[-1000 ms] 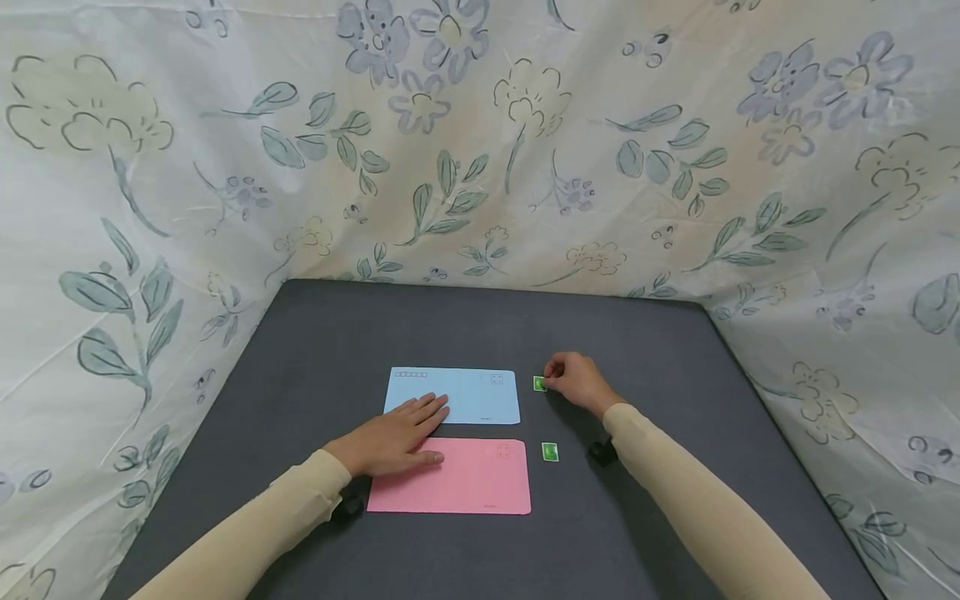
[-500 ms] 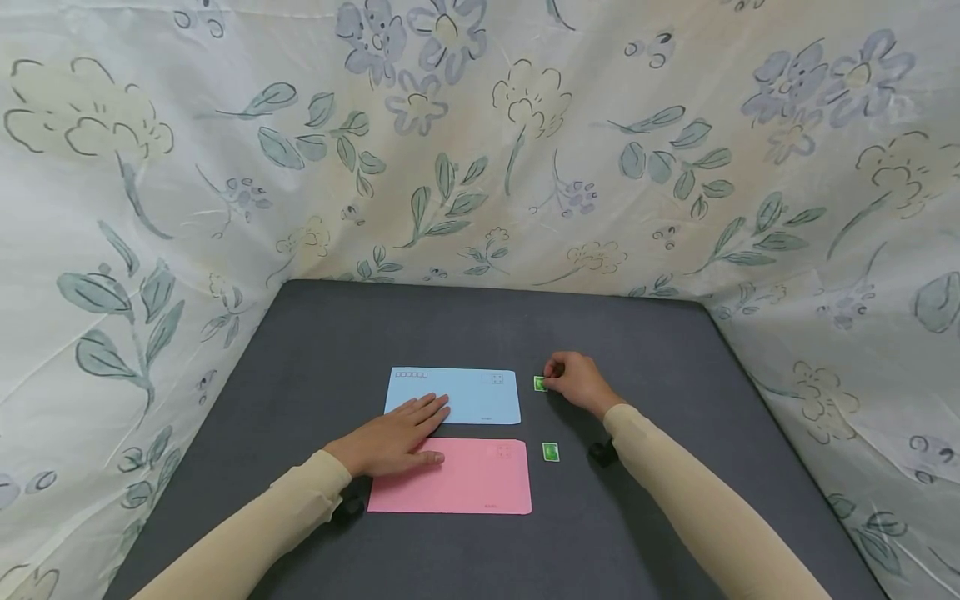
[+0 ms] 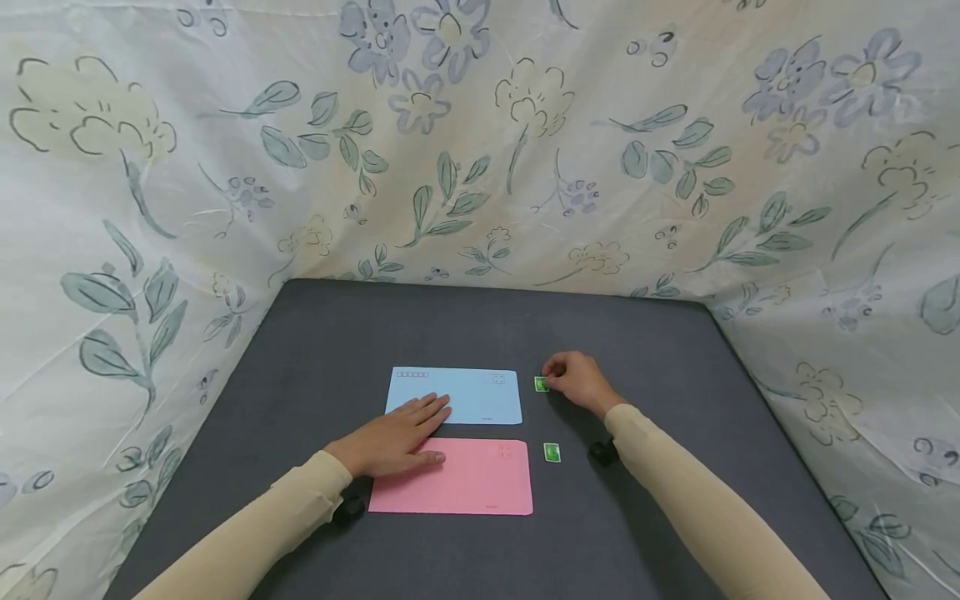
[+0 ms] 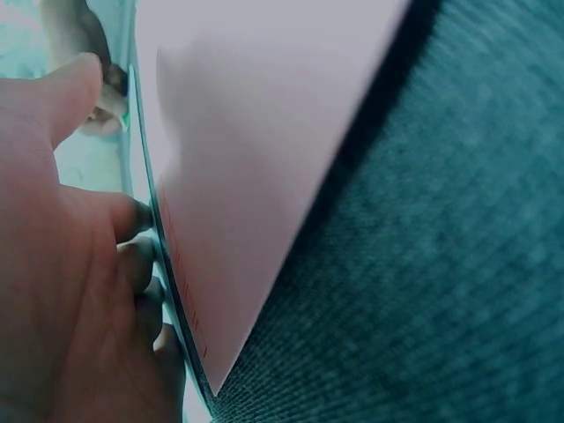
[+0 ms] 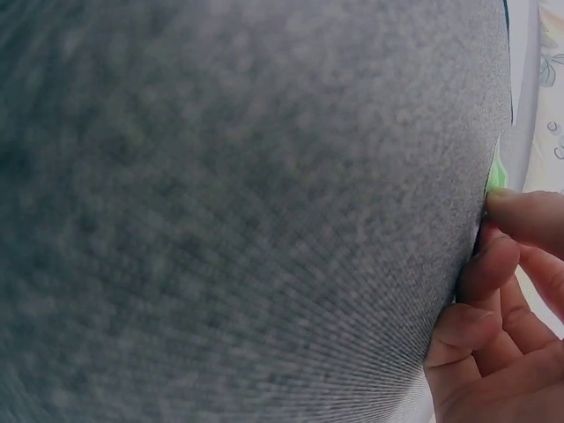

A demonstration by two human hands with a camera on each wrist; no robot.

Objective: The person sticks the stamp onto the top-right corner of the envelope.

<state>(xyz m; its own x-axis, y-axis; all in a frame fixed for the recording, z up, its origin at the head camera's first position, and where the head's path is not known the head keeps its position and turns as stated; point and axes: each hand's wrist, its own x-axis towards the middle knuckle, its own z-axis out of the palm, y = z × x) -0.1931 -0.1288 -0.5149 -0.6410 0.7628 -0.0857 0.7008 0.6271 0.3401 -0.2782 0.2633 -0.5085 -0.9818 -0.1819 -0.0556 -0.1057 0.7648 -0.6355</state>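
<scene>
A blue envelope (image 3: pixel 483 398) lies flat above a pink envelope (image 3: pixel 472 487) on the dark table. My left hand (image 3: pixel 393 437) is spread with straight fingers, its fingertips resting on the blue envelope and its thumb over the pink one. To the right of the blue envelope, my right hand (image 3: pixel 581 383) pinches the right edge of a small green stamp (image 3: pixel 540 384) between thumb and forefinger. In the right wrist view that stamp (image 5: pixel 498 172) juts from under the thumb, seen almost edge-on. A second green stamp (image 3: pixel 552 452) lies beside the pink envelope, touched by neither hand.
The dark table (image 3: pixel 435 554) has a floral cloth (image 3: pixel 480 167) hanging behind it and along both sides. A small black object (image 3: pixel 602 452) shows under the right wrist, and another dark one (image 3: pixel 348 508) under the left.
</scene>
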